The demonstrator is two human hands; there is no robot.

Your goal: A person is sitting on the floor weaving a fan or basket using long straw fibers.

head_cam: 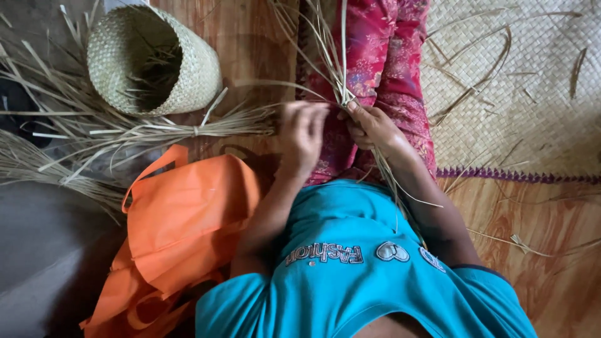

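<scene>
Both my hands meet over my lap, which is covered by a red patterned cloth. My right hand pinches a cluster of long dry straw strips where they cross; the strips fan upward and trail down past my wrist. My left hand has its fingers curled on the same strips just left of the crossing point. I wear a teal shirt.
A woven straw basket lies on its side at upper left. A tied bundle of straw lies below it, with loose straw further left. An orange fabric bag sits by my left arm. A woven mat covers the floor at right.
</scene>
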